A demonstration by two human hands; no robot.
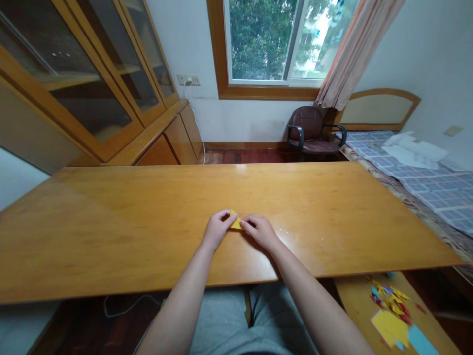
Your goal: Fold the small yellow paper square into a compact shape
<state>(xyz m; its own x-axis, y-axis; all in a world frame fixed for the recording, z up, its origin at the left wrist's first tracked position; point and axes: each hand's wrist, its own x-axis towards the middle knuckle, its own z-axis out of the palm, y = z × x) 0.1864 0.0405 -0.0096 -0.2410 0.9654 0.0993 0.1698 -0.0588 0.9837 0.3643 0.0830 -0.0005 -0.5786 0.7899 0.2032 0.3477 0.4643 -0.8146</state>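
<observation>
Between my two hands is a small piece of folded yellow paper [236, 224], roughly triangular, just over the middle of the wooden table. My left hand [219, 226] pinches its upper left corner between thumb and fingers. On the other side, my right hand [258, 228] pinches the right corner, with the fingers curled. Parts of the paper's edges are covered by my fingertips, so I cannot tell how many folds it has.
The wooden table [111, 222] stretches out on both sides. At lower right, a lower surface [354, 301] bears yellow paper sheets [389, 326], a blue sheet [421, 340] and a pile of small colourful folded papers [393, 298]. Beyond stand a chair [310, 128], a bed [424, 182] and cabinets [155, 128].
</observation>
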